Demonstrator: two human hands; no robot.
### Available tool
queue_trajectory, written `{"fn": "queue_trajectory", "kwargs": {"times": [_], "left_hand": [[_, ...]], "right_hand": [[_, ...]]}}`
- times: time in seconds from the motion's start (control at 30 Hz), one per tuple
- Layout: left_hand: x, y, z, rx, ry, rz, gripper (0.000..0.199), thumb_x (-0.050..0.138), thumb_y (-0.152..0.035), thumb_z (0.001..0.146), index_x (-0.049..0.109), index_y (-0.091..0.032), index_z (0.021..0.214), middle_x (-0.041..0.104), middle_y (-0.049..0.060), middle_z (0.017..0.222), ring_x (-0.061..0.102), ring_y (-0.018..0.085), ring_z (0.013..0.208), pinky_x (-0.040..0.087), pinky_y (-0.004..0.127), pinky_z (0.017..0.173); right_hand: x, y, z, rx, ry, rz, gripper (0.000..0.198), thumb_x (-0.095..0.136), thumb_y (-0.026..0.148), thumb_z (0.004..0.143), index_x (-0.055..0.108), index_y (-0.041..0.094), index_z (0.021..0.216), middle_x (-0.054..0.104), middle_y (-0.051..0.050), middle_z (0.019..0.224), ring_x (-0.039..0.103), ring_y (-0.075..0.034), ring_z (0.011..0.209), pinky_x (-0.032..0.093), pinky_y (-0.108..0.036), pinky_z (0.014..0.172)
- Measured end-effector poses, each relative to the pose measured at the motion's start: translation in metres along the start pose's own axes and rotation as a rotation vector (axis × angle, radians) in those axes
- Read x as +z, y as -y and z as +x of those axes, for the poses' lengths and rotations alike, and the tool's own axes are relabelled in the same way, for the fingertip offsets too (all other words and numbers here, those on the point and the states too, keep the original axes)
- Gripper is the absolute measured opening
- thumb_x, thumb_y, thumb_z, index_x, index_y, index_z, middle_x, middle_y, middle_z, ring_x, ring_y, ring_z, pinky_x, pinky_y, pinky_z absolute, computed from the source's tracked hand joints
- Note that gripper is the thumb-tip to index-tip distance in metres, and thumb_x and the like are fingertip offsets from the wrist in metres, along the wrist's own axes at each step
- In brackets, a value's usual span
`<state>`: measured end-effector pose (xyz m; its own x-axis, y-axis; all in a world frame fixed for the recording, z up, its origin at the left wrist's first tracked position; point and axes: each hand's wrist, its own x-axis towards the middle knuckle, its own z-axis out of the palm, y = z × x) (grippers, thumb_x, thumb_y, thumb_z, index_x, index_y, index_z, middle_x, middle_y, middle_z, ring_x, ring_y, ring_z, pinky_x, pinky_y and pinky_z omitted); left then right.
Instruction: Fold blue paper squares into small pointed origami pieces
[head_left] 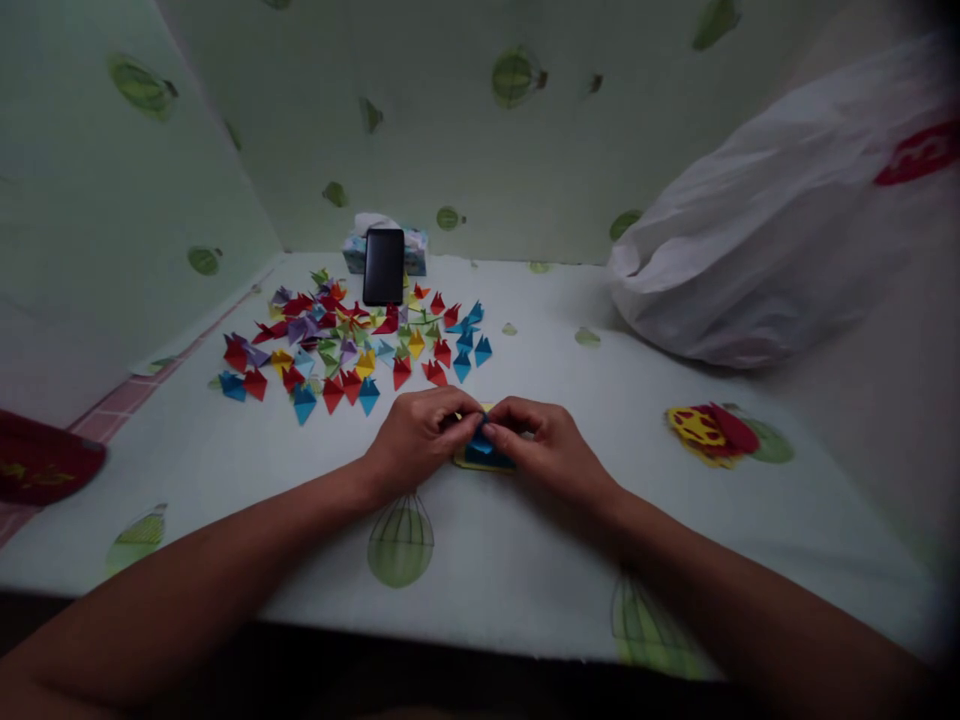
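Note:
Near the middle of the table, my left hand (424,435) and my right hand (555,445) meet, both closed in a pinch on a small piece of blue folded paper (481,442). My fingers cover much of it, so its exact shape is hard to make out. Beneath the fingertips lies a small flat stack of paper with a yellow edge (480,467) and a dark blue top. Beyond my left hand, many small folded paper birds (352,345) in red, blue, yellow, green and purple are spread over the table.
A black phone (384,267) leans against a tissue box (416,252) at the back. A large white plastic bag (720,240) stands at the right. Red and yellow cut-out pieces (709,432) lie in front of it. At the left edge is a red object (49,458).

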<state>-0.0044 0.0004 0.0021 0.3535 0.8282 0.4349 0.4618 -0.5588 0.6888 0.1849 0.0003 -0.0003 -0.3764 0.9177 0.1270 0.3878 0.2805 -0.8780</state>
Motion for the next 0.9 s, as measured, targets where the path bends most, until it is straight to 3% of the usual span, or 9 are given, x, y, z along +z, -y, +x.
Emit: {"fn": "queue_trajectory", "kwargs": {"times": [0.13, 0.37, 0.7, 0.9], "left_hand": [[0.0002, -0.0016, -0.0005, -0.107, 0.048, -0.117, 0.011, 0.062, -0.018, 0.087, 0.071, -0.015, 0.082, 0.070, 0.002, 0.076, 0.062, 0.011, 0.067, 0.048, 0.023, 0.065], [-0.0009, -0.0031, 0.0006, -0.477, 0.117, -0.503, 0.028, 0.058, -0.040, 0.091, 0.068, -0.015, 0.096, 0.063, 0.000, 0.075, 0.061, 0.010, 0.058, 0.052, 0.023, 0.056], [0.0026, -0.0042, -0.0001, -0.567, 0.133, -0.669, 0.026, 0.069, -0.039, 0.083, 0.070, -0.016, 0.096, 0.065, -0.001, 0.080, 0.058, 0.006, 0.054, 0.047, 0.020, 0.055], [0.0042, -0.0051, 0.0005, -0.588, 0.122, -0.678, 0.025, 0.073, -0.036, 0.080, 0.068, -0.015, 0.092, 0.064, -0.001, 0.079, 0.055, 0.007, 0.055, 0.046, 0.021, 0.055]], "right_hand": [[0.0031, 0.0020, -0.0026, 0.003, -0.020, -0.060, 0.020, 0.056, 0.026, 0.085, 0.062, 0.016, 0.069, 0.059, 0.000, 0.065, 0.049, -0.013, 0.062, 0.036, -0.026, 0.059], [0.0014, 0.0069, -0.0033, 0.032, -0.136, -0.096, 0.020, 0.058, 0.026, 0.082, 0.056, 0.018, 0.064, 0.054, 0.003, 0.059, 0.045, -0.011, 0.057, 0.033, -0.024, 0.055], [0.0020, 0.0067, -0.0054, 0.021, -0.197, -0.120, 0.019, 0.057, 0.023, 0.081, 0.056, 0.017, 0.063, 0.055, 0.002, 0.058, 0.045, -0.011, 0.055, 0.032, -0.024, 0.053], [0.0042, 0.0052, -0.0059, 0.012, -0.157, -0.081, 0.020, 0.057, 0.024, 0.083, 0.057, 0.017, 0.064, 0.055, 0.002, 0.059, 0.046, -0.011, 0.057, 0.033, -0.024, 0.054]]}}
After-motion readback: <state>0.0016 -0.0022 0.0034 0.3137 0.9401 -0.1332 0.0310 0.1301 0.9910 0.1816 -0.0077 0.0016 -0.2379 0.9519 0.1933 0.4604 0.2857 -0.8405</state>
